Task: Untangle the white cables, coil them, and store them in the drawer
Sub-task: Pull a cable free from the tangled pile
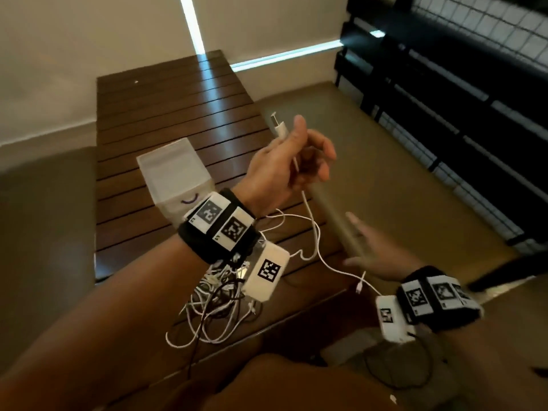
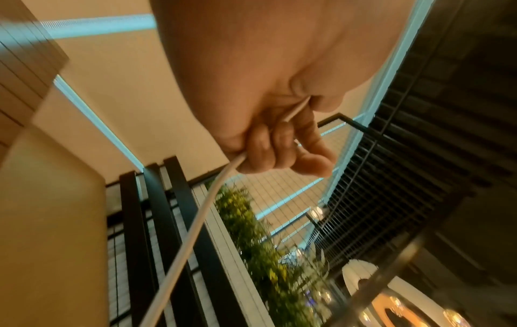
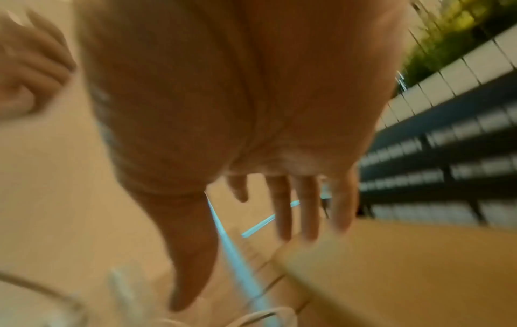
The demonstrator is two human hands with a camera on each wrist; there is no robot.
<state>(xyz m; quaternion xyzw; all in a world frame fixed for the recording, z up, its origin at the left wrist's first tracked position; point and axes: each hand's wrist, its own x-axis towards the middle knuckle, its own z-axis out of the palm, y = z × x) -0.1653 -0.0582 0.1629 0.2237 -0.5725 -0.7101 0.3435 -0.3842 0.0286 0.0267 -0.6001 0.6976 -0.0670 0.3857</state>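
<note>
The left hand is raised above the slatted wooden desk, fingers curled round a white cable just below its USB plug, which sticks up past the thumb. From the fist the cable drops, loops loosely over the desk's right edge and runs on toward the right wrist, its small far connector dangling free. The left wrist view shows the same grip: the cable leaves the curled fingers and trails off downward.

The right hand is lower, off the desk's right side, fingers spread and straight, holding nothing; it is blurred in both views.

The rest of the white cables lie in a tangled heap at the desk's near edge, with a dark cord threaded through them, partly hidden under the left wrist's band and tag. A small translucent drawer box with a purple handle stands on the desk just behind that wrist. A black railing runs along the right.
</note>
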